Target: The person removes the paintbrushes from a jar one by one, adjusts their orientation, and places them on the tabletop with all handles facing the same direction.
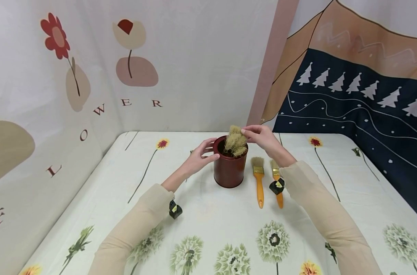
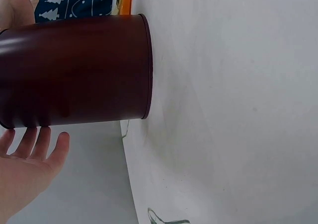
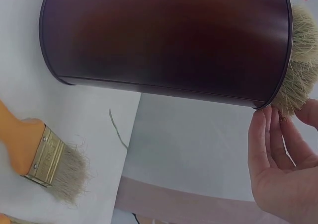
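Both arms are covered in thin, close-fitting cream sleeves, slightly sheer, that run from the bottom edge of the frame up to the wrists and wrinkle a little at the elbows. The left hand (image 1: 199, 156) and the right hand (image 1: 263, 139) are bare, without rings or gloves. A small black device with a yellow-green mark hangs under each forearm.

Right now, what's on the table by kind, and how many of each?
Dark red can: 1
Brushes lying flat on the cloth, orange handles: 2
Brushes standing bristles-up in the can: several, number cannot be told
Total plainly countable: 3
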### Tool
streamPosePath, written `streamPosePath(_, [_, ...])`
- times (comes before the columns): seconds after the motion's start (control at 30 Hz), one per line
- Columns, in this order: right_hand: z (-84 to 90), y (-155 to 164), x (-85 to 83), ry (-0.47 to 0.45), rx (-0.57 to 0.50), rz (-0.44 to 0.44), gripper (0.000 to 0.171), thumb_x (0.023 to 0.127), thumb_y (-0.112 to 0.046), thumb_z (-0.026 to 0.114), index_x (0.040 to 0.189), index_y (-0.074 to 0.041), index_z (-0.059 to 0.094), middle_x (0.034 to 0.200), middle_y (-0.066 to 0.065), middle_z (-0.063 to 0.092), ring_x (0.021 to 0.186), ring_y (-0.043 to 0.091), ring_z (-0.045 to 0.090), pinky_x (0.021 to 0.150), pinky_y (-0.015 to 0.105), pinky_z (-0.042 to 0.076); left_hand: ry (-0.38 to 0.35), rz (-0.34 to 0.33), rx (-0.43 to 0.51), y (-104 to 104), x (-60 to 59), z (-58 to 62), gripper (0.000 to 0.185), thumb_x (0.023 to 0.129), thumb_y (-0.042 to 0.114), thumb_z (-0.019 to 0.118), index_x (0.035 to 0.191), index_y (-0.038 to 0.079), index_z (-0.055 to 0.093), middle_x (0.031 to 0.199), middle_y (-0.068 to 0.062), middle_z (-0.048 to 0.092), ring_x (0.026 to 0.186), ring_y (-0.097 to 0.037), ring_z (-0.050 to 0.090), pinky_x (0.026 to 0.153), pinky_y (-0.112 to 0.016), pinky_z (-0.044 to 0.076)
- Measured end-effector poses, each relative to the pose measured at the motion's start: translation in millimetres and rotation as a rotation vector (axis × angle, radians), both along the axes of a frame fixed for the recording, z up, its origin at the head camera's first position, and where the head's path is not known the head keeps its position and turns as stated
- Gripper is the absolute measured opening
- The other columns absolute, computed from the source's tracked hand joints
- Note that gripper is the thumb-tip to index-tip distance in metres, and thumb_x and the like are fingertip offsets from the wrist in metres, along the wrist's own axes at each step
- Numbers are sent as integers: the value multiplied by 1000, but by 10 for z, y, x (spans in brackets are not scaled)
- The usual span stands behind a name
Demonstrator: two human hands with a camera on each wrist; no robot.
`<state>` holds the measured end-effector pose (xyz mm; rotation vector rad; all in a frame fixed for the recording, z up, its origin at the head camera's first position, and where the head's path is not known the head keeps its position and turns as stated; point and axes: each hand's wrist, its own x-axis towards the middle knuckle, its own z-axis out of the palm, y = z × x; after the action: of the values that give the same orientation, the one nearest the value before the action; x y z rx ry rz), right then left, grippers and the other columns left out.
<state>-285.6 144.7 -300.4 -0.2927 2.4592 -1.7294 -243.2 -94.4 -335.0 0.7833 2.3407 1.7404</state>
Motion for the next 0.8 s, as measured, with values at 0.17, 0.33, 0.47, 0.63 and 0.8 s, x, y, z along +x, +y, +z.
streamPosePath(0.17, [-4, -15, -13, -8, 0, -27, 37, 89, -25, 54, 115, 1, 55, 113, 14, 53, 95, 26, 55, 89, 36, 39, -5, 5, 2, -1, -4, -5, 57, 88, 12, 55, 137, 2, 26, 131, -18, 36, 118, -29, 37, 93, -42, 34])
streamPosePath(0.33, [-7, -28, -1, 1, 11, -54, 35, 89, -24, 54, 113, 2, 56, 111, 14, 54, 92, 25, 56, 89, 37, 39, -1, 7, 2, -1, -1, -6, 57, 88, 11, 55, 136, 1, 27, 131, -18, 35, 118, -29, 36, 93, -43, 33])
streamPosePath(0.47, [-4, -37, 18, 18, 9, -68, 34, 89, -23, 54, 112, 1, 57, 110, 14, 55, 93, 26, 56, 89, 37, 39, -2, 7, 5, 2, 5, -4, 57, 88, 11, 55, 136, 1, 26, 132, -18, 35, 118, -30, 36, 93, -44, 33])
streamPosePath(0.63, [-2, -37, 27, 56, -11, -83, 33, 90, -23, 53, 112, 1, 57, 107, 14, 55, 93, 24, 56, 86, 35, 42, -4, 9, 3, 4, 0, -14, 58, 88, 12, 55, 137, 1, 26, 132, -18, 35, 118, -29, 36, 93, -44, 33])
streamPosePath(0.8, [13, -16, 30, 113, -57, -91, 34, 89, -23, 53, 111, 3, 57, 100, 13, 56, 90, 21, 55, 80, 31, 46, -4, 9, 1, 1, -9, -18, 57, 88, 12, 55, 137, 2, 27, 132, -17, 35, 118, -29, 36, 93, -43, 34])
